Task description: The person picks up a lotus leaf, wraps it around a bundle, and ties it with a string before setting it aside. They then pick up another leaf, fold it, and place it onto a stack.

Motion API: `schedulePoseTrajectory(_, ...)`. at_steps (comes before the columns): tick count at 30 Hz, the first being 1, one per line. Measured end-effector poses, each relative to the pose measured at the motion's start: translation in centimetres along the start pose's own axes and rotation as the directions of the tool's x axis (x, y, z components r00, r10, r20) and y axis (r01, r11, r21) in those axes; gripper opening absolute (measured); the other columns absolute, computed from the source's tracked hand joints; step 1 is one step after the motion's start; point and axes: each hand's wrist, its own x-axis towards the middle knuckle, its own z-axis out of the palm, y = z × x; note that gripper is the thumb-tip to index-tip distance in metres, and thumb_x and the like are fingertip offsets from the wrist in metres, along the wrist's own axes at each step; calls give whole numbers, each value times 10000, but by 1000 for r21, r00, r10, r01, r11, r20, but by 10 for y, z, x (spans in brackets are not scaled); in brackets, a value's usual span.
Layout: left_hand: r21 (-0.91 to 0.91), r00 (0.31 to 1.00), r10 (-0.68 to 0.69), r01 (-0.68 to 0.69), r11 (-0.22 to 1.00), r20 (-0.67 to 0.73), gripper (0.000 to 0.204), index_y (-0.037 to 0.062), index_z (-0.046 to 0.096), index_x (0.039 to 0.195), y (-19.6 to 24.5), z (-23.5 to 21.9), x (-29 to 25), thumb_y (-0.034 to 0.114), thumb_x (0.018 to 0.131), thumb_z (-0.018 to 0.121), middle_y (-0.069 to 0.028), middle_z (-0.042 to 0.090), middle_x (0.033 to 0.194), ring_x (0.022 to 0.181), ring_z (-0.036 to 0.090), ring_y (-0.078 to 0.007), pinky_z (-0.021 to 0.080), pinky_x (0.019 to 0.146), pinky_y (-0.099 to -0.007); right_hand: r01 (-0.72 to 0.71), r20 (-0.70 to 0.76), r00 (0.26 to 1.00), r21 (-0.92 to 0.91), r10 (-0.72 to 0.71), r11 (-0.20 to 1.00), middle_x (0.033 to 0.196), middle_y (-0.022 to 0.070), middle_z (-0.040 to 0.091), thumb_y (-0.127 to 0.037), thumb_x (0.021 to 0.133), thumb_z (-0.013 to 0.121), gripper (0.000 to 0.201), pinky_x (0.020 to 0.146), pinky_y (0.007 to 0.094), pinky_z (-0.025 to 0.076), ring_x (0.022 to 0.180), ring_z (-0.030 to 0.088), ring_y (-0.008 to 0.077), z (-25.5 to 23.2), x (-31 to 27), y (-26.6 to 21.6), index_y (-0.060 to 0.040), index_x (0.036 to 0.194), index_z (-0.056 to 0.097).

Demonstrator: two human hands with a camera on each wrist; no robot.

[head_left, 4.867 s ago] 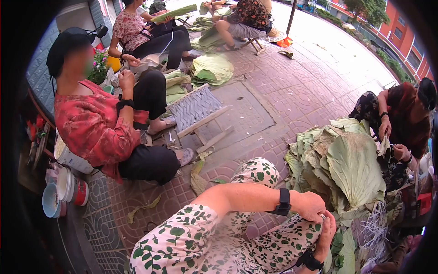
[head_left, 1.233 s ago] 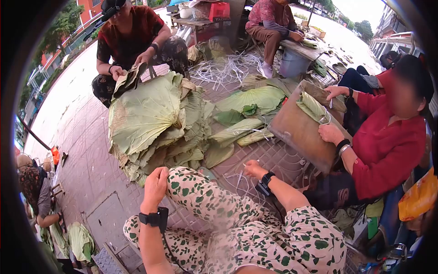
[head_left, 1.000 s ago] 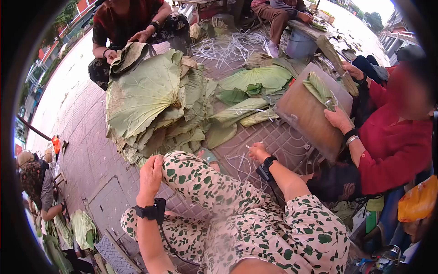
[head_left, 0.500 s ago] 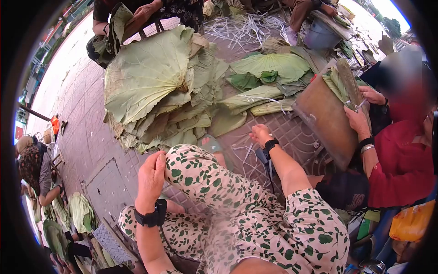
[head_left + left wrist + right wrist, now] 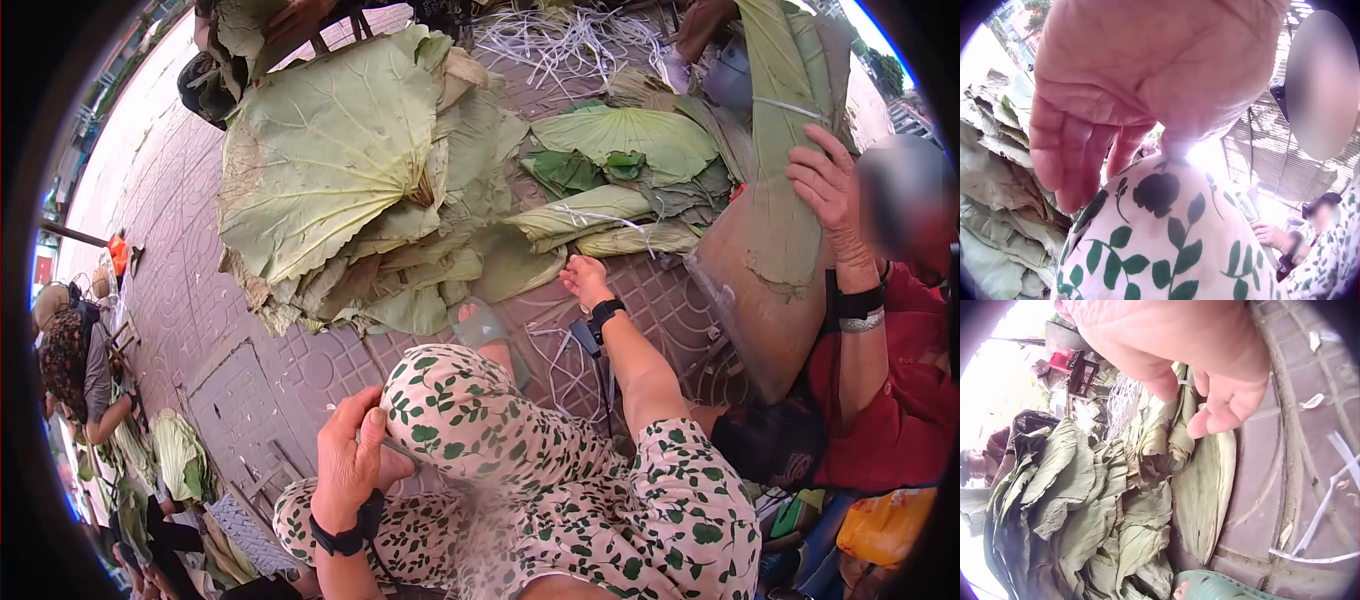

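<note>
My left hand [image 5: 350, 455] rests at the side of my raised knee [image 5: 445, 405] in leaf-print trousers; the left wrist view shows its fingers [image 5: 1079, 162] loosely extended beside the cloth, holding nothing. Reaching forward, my right hand [image 5: 588, 280] is just short of two rolled leaf bundles [image 5: 590, 212] tied with white strips. In the right wrist view, this hand [image 5: 1191, 350] has relaxed fingers with a gap between thumb and fingers, and the rolled leaves [image 5: 1160, 428] lie beyond. I cannot see anything held in it.
A tall stack of large dried leaves [image 5: 330, 150] stands at front left. White strips [image 5: 560, 45] lie heaped behind. At right, a person in red [image 5: 895, 390] lifts a tied leaf bundle [image 5: 785, 130] beside a board [image 5: 745, 290]. Loose strips [image 5: 565, 370] lie below my right hand.
My right hand has reached forward toward the rolled bundles. My left hand has stayed by the knee. The person at right has raised a tied bundle from the board. The head view has shifted.
</note>
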Motion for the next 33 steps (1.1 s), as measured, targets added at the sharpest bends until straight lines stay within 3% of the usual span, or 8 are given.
schedulePoseTrajectory(3,24,999,-5,4,1000,36,308,-10,568,1040,-4,-5,-2,250,889,500,-163,605,915,816,576,-305,450,739,-330,16,-78,997,21,-15,1000,954,72,538,-186,829,591,343,595,296,475,740,589,173,6,-4,-14,-83,1128,460)
schedulePoseTrajectory(5,23,989,-92,90,996,118,350,-28,562,1066,-10,-7,-4,273,915,460,-124,581,846,734,547,-200,432,691,-299,55,-51,997,-35,-57,998,1014,74,540,-245,861,535,333,609,303,480,750,589,184,-16,29,8,-86,1142,451)
schedulePoseTrajectory(7,65,987,-100,93,994,124,330,-22,561,1070,-20,-6,-3,252,900,486,-137,578,834,702,555,-229,437,661,-325,-90,261,960,624,-98,776,1060,53,529,-325,885,446,351,732,365,462,952,536,231,-48,70,40,-85,1140,455)
schedulePoseTrajectory(9,122,993,-24,10,992,116,297,-19,567,1041,-33,-3,-3,223,875,518,-157,575,826,695,559,-258,438,651,-336,-51,139,990,357,1,933,1080,56,536,-343,905,427,305,589,311,482,785,597,204,-17,67,12,-105,1087,482)
schedulePoseTrajectory(11,131,985,-96,78,988,142,258,-22,572,995,-31,-4,0,189,846,553,-175,574,814,719,563,-289,440,663,-344,-15,-19,1000,83,16,996,1020,52,508,-273,853,550,347,626,342,467,847,570,212,11,42,-3,-120,1138,425)
schedulePoseTrajectory(17,229,974,-108,61,971,198,267,37,576,993,-35,-4,4,163,762,622,-159,576,815,776,567,-361,454,667,-411,-4,-40,999,306,17,952,807,29,541,-224,859,562,153,555,290,465,689,555,163,22,69,-6,-91,923,519)
schedulePoseTrajectory(23,268,956,-114,39,963,269,334,35,561,1032,-36,-8,10,116,714,622,-160,575,835,795,564,-367,457,678,-412,-74,-54,995,232,89,970,681,1,493,-183,839,583,103,473,272,404,538,458,125,23,84,-15,-104,852,518)
schedulePoseTrajectory(33,282,954,112,-193,940,277,375,40,558,1045,-16,-3,36,78,675,607,-156,563,831,778,556,-358,452,664,-417,55,-34,998,108,-51,993,609,-21,430,-104,780,591,121,415,235,349,478,419,89,26,-9,-52,-103,771,470)
